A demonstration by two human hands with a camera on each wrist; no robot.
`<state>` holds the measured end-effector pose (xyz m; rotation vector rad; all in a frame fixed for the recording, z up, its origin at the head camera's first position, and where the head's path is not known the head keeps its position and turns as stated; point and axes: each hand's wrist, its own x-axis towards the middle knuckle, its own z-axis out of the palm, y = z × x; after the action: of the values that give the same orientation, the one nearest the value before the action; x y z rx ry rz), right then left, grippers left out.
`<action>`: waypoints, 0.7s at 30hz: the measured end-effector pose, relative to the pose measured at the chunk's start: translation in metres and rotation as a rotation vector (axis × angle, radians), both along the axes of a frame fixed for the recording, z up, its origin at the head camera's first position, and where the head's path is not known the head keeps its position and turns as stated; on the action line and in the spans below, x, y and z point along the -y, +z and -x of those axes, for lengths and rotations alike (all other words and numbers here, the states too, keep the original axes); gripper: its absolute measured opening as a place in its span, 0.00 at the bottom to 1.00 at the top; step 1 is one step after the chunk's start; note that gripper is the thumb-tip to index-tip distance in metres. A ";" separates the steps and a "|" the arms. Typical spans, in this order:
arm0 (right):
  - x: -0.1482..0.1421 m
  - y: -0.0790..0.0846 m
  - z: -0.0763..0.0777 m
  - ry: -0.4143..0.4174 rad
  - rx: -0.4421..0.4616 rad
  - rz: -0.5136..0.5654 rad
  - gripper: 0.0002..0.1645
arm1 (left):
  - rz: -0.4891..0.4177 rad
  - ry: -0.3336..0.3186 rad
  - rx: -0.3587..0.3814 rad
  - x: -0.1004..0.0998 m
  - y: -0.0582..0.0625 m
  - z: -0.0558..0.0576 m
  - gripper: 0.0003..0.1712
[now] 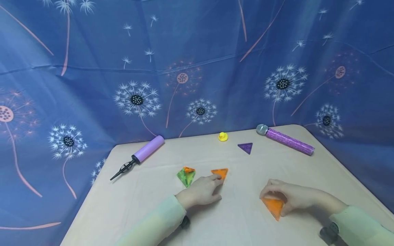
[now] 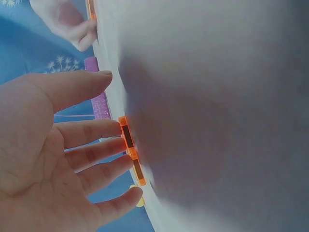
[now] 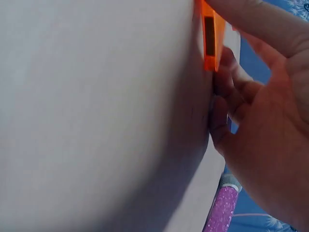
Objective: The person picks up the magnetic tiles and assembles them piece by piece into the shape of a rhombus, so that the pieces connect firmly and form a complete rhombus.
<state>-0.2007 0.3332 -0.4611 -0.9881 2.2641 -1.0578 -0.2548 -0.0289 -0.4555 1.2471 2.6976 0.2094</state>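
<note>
My left hand (image 1: 203,191) rests its fingertips on an orange triangular magnetic tile (image 1: 220,172) lying flat at mid-table. In the left wrist view those fingers are fairly straight, the thumb stands apart, and the tile's edge (image 2: 127,135) shows dark strips. Farther right, my right hand (image 1: 290,194) pinches a second orange triangular magnetic tile (image 1: 274,206) between thumb and fingers, at or just above the tabletop. The right wrist view shows this tile (image 3: 210,41) by its edge, partly covered by the thumb. Left of my left hand sit green and orange triangular tiles (image 1: 186,176), apparently joined or overlapping.
Behind the hands lie a purple triangular tile (image 1: 246,147), a yellow rubber duck (image 1: 223,136) and a glittery purple microphone (image 1: 289,140). A purple hand pump (image 1: 149,149) with a black end lies at the back left. A blue dandelion-print cloth (image 1: 215,78) hangs behind the table (image 1: 129,205).
</note>
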 end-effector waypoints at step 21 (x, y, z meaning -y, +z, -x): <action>0.062 0.001 0.086 -0.475 -0.148 -0.062 0.27 | 0.003 -0.013 -0.025 0.000 0.001 0.002 0.31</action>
<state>-0.2871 0.2715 -0.4604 -0.5244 2.7169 -1.1161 -0.2565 -0.0290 -0.4544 1.2742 2.7088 0.1898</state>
